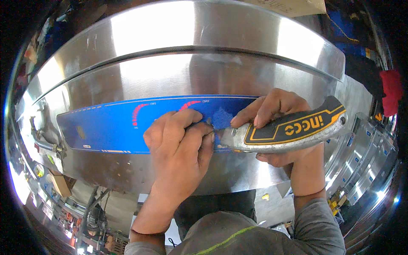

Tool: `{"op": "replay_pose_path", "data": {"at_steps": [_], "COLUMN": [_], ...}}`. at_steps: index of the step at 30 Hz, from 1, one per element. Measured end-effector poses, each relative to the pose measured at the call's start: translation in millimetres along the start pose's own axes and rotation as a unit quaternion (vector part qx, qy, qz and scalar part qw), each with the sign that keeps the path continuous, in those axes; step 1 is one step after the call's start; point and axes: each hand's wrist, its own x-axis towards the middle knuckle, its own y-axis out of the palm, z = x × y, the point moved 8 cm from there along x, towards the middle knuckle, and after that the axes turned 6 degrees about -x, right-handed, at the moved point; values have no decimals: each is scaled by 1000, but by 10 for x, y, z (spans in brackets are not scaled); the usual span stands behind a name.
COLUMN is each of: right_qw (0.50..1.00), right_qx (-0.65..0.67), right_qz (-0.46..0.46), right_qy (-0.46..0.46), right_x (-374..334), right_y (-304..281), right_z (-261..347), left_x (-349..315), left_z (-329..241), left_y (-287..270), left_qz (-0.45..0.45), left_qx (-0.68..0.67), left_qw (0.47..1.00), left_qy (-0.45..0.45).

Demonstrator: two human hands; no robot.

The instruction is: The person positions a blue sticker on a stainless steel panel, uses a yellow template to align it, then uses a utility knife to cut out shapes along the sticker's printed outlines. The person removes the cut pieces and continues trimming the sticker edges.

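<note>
A long blue label panel [112, 125] with red curved dial marks lies along the front of a stainless steel unit [157, 78]. My right hand [278, 108] grips a utility knife [293, 129] with a black, yellow and grey metal handle. Its nose points left, low over the panel's right part. My left hand [176, 148] is closed in a pinch right by the knife's tip, fingertips at the blue surface. Whatever sits between those fingers is too small to name. Beside the fingertips, a pale scuffed patch [223, 117] marks the blue. The blade's end is mostly hidden by my left fingers.
A raised steel ledge [233, 27] runs along the far side of the unit. At the left end a metal pipe fitting [53, 147] sticks out. Cardboard [297, 6] lies at the top edge; a red cloth [390, 91] and metal panels [361, 153] are at the right.
</note>
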Motion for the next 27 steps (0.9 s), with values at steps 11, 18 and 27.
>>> {"op": "replay_pose_path", "data": {"at_steps": [11, 18, 27], "right_qw": [997, 998, 995], "right_qx": [56, -28, -4], "right_qz": [-43, -8, -1], "right_qy": [-2, -55, -100], "right_x": [-18, 14, 8], "right_y": [37, 44, 101], "right_z": [-49, 60, 83], "left_x": [9, 9, 12], "left_z": [19, 11, 0], "left_y": [15, 27, 34], "left_qz": [21, 14, 5], "left_qx": [-9, 2, 10], "left_qw": [1000, 1000, 1000], "left_qy": [8, 20, 23]}}
